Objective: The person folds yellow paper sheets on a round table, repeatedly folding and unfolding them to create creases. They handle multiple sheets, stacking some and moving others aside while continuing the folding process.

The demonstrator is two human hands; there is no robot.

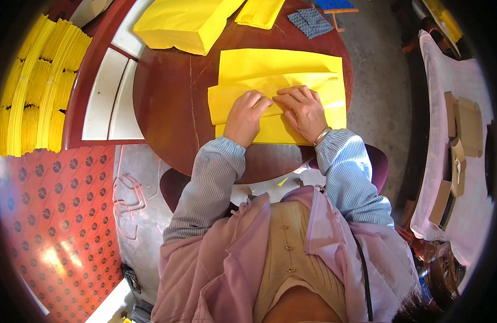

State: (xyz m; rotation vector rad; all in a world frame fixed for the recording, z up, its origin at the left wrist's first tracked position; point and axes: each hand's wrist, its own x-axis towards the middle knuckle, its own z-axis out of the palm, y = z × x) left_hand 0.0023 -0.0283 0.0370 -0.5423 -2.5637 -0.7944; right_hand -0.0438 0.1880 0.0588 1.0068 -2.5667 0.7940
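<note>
As I watch from my distant post, the yellow sheet [281, 64] lies flat on the round red-brown table [165, 113], near the edge closest to the wearer. It is bright and matt, and a long folded strip runs across it from side to side, its left end jutting past the layer beneath. Sunlight brightens its right side.

I see the left hand [245, 117] on the left part of the strip, fingers curled and the thumb close to them; whether they pinch the layer, I cannot tell. The right hand [302, 112] bends its fingers down onto the strip just beside; I cannot tell if its thumb and fingers close on anything. Between them, the hands hide the middle of the fold from me.

Beyond the sheet I find a thick yellow stack [178, 24], a smaller yellow piece [260, 13] and a blue-grey textured cloth [310, 22]. Yellow bundles [41, 86] stand at far left, above a red patterned panel [60, 215]. Cardboard boxes [469, 116] sit on the pale pink cover [439, 70] at right.

I count two hands, one sheet under them, one stack, one smaller piece and one cloth; the bundles and boxes overlap too much for a sure count.
</note>
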